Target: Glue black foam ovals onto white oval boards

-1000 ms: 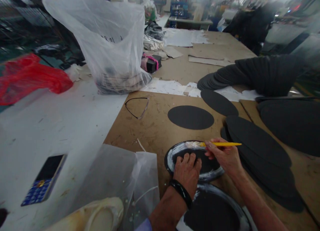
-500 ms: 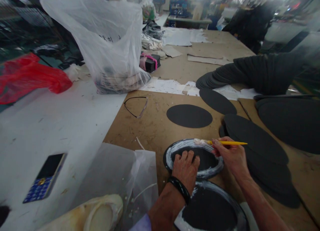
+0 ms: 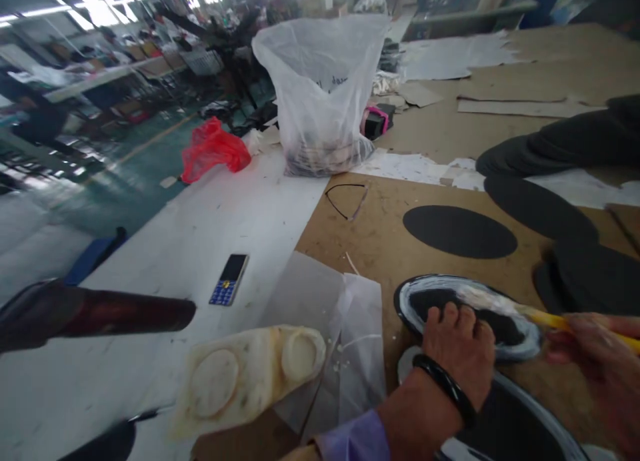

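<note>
A black oval piece (image 3: 417, 309) with a white smeared band around its rim lies on the brown board. My left hand (image 3: 459, 344), a black bangle on its wrist, rests on this oval with fingers lying over it. In my right hand (image 3: 593, 354), blurred by motion, is a yellow-handled brush (image 3: 547, 319). Its whitish bristles touch the far part of the oval. Closer to me, partly under my left wrist, lies another black oval (image 3: 520, 421) with a white-coated rim. Beyond my hands sits a plain black oval (image 3: 460, 231).
More black ovals (image 3: 600, 274) are stacked at right. Left of my hands stand a translucent glue-stained container (image 3: 250, 374) and a plastic sheet (image 3: 363, 328). A keypad phone (image 3: 230, 281), glasses (image 3: 350, 201), a white plastic bag (image 3: 325, 94) and a red bag (image 3: 215, 151) lie farther off.
The view has swung left, so the things on the table appear farther right. The brush has moved rightward along the far side of the oval. My left hand still rests on the oval.
</note>
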### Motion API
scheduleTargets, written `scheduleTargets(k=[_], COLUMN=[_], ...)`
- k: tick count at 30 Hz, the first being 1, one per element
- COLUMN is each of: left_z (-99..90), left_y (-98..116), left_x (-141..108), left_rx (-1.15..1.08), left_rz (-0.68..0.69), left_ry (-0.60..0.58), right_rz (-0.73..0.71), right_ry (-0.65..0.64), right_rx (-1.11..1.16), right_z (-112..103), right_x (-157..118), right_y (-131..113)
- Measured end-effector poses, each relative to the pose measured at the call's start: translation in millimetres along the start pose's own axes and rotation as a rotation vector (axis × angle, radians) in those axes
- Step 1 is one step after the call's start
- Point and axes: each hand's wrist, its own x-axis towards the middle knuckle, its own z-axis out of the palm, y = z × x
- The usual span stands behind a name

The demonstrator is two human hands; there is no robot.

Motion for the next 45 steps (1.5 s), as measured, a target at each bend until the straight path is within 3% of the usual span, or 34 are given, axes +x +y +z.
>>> scheduleTargets(k=[2,4,7,10,13,16,23,27,33,38,42,45], left_z=[-8.6,-9.1,9.3,37.3,55.8,58.9,48.5,51.2,59.1,64.8,66.5,65.4], left_y=[4,2,-10,-28,-43,-51,-47,-49,-57,-61,-60,-56], left_x=[-23,-54,-110,-167,-213,-240,-253,-259,-268,-273,-276,-274], left_rx=[-0.011,-0.033,-0.043,-0.026,-0.029,-0.093,-0.174,-0.148,-0.131,-0.162,-0.151,-0.128], left_rz=[0.014,0.021,0.062,0.084,0.006,-0.03,-0.204,-0.216,-0.183,-0.227,-0.2,-0.217], left_ry=[0.005,-0.033,-0.051,0.034,0.159,0.203,0.197,0.245,0.245,0.192,0.189,0.245], right_rz=[0.092,0.155,0.177,0.195,0.198,0.236,0.439,0.502,0.316,-0.009,-0.003,0.007], right_ry=[-0.062,-0.217,-0.447,-0.607,-0.681,-0.726,-0.539,-0.56,-0.702,-0.9,-0.837,-0.874], right_rx=[0.081,0.1,0.096,0.083,0.043,0.007,0.211,0.289,0.237,-0.048,-0.025,-0.043], right_z=[24,49,78,98,113,127,128,126,156,168,165,160], right_x=[-15,-33,-61,-86,-103,-111,-101,-107,-140,-147,-142,-136], right_y=[-13,-24,-24,-11,1,8,7,-4,-21,-36,-37,-35])
